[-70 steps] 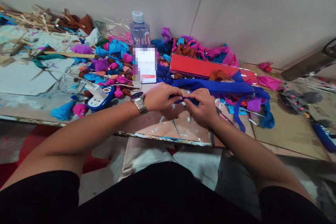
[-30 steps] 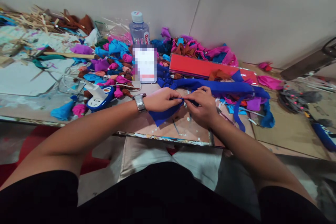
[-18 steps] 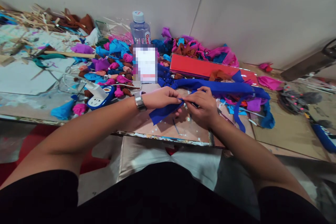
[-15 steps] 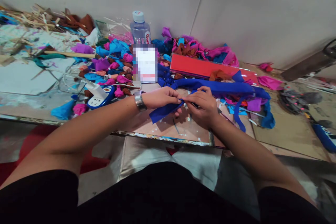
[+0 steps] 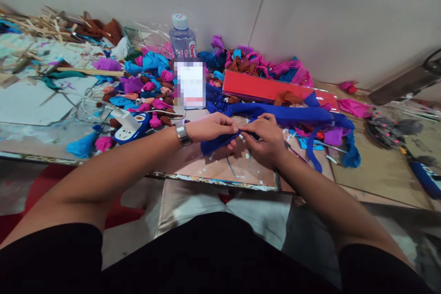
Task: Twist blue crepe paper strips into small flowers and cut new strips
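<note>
Frame centre: left hand (image 5: pixel 210 127) and right hand (image 5: pixel 263 137) meet fingertip to fingertip, both pinching a blue strip (image 5: pixel 217 143) just above the table (image 5: pixel 379 174). Strip tail hangs lower left of the hands. Bare patch between hands and near table edge. Scrap pile (image 5: pixel 144 85) crowds upper left; red sheet (image 5: pixel 272 89) lies behind.
</note>
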The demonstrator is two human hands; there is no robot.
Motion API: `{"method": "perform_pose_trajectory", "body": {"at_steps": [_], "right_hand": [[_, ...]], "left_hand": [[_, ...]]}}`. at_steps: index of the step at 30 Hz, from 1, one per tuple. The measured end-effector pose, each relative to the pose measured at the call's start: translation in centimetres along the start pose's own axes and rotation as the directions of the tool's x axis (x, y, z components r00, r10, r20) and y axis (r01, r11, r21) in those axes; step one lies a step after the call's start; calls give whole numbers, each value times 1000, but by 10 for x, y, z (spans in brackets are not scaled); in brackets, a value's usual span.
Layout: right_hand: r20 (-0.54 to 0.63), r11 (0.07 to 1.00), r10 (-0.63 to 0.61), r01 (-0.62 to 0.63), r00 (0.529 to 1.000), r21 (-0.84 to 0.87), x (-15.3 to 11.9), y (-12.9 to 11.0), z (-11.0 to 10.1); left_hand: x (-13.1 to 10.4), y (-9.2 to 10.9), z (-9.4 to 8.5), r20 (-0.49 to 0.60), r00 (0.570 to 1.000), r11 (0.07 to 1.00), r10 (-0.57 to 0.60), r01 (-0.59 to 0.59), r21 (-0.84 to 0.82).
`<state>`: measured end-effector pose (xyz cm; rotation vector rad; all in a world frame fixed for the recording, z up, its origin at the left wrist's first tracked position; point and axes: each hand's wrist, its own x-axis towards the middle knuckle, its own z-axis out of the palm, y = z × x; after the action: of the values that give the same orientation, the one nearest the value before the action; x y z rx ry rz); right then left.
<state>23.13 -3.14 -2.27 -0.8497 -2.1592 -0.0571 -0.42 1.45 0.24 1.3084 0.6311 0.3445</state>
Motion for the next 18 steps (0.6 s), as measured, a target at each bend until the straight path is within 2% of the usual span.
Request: {"method": "perform_pose_trajectory", "body": {"at_steps": [3, 5, 8, 12, 15, 18], "right_hand": [[11, 999, 39, -39, 999, -8, -1, 0, 1], [43, 997, 72, -71, 997, -20, -1, 1, 1], [101, 993, 121, -119, 988, -27, -2, 1, 2], [138, 989, 150, -146, 979, -36, -1, -1, 1], [133, 985, 169, -162, 977, -63, 0, -3, 1], [107, 982, 176, -168, 978, -80, -1, -3, 2]], "left_hand": [[1, 0, -1, -10, 997, 984, 81, -78, 163], [1, 1, -1, -12, 985, 928, 170, -156, 339], [-1, 2, 0, -16, 957, 766, 291, -223, 603], [-5, 3, 7, -53, 913, 493, 405, -170, 854], [-5, 0, 11, -45, 874, 306, 484, -121, 944], [-4, -5, 11, -23, 844, 196, 536, -98, 976]]}}
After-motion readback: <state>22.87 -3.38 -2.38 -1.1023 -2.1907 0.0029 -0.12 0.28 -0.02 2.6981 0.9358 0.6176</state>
